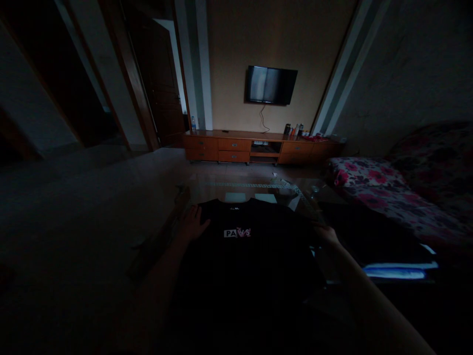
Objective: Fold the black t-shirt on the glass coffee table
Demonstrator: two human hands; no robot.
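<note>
Your left hand lay spread on the black shirt; well apart, your right hand was at its right side, gripping or not I couldn't tell.

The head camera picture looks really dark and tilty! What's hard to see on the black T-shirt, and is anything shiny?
Head view: dim light swallows the folds and bottom edge of the black T-shirt, though its chest print shows; head view: the wall-mounted TV has a pale reflection; head view: the door frame leans, perhaps from a wide lens.
</note>
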